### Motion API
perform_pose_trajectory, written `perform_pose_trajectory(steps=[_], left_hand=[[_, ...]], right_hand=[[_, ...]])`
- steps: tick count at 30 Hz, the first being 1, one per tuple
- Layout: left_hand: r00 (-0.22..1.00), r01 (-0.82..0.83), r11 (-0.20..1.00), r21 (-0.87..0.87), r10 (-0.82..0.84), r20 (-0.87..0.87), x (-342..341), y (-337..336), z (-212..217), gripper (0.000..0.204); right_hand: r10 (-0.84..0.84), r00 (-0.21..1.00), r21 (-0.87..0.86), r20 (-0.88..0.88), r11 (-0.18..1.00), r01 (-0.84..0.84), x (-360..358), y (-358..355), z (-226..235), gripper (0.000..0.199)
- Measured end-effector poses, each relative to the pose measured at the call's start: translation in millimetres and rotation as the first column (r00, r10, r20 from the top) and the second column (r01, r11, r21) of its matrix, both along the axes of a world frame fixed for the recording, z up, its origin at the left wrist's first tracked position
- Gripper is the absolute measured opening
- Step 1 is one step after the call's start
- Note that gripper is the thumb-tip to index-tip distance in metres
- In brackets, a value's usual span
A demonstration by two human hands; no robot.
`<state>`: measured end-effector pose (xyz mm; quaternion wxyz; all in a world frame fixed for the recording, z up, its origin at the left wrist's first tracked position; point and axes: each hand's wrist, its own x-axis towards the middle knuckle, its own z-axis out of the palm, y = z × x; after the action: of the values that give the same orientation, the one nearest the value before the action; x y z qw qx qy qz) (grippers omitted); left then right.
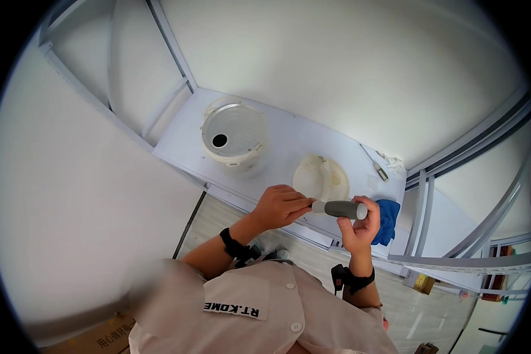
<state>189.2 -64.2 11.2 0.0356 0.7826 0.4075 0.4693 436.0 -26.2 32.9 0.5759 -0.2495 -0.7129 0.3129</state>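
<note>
A screwdriver (343, 209) with a thick grey handle and a paler collar lies sideways between my hands, above the bench's front edge. My right hand (360, 225) is closed round the butt end of its handle, thumb below and fingers curled at the side. At the other end my left hand (280, 206) closes its fingertips on the front of the tool; the shaft and tip are hidden there. Just beyond the hands lies a round cream lid (308, 176) with a curved raised strip across it. A white rice cooker body (233, 158) stands farther left.
A second screwdriver (381, 171) lies at the bench's right end, near a crumpled white tissue (394, 162). Beside my right hand a blue cloth (387, 221) hangs by the front edge. Grey metal frames (422, 206) rise at the right. A cardboard box (94, 337) sits at lower left.
</note>
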Motion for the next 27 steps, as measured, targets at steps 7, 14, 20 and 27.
perform_pose_trajectory(steps=[7, 14, 20, 27], left_hand=[[0.998, -0.058, 0.996, -0.069, 0.059, 0.019, -43.0, 1.2, 25.9, 0.022], [0.980, -0.197, 0.965, -0.172, 0.194, -0.035, -135.1, 25.8, 40.3, 0.022], [0.967, -0.185, 0.957, -0.222, 0.136, -0.216, -183.5, 45.4, 32.5, 0.021], [0.991, -0.076, 0.933, -0.351, 0.034, -0.126, -192.2, 62.5, 21.4, 0.016]], right_hand=[[0.099, 0.995, -0.040, -0.025, 0.994, -0.100, -71.2, 2.5, 37.9, 0.077], [-0.011, 0.999, 0.141, -0.049, 0.990, 0.018, -143.6, 14.7, 56.3, 0.083], [-0.104, 0.993, 0.185, -0.058, 0.976, 0.113, -197.9, 15.4, 63.1, 0.086], [-0.234, 0.972, 0.237, 0.002, 0.945, 0.227, -232.3, 15.5, 48.5, 0.077]])
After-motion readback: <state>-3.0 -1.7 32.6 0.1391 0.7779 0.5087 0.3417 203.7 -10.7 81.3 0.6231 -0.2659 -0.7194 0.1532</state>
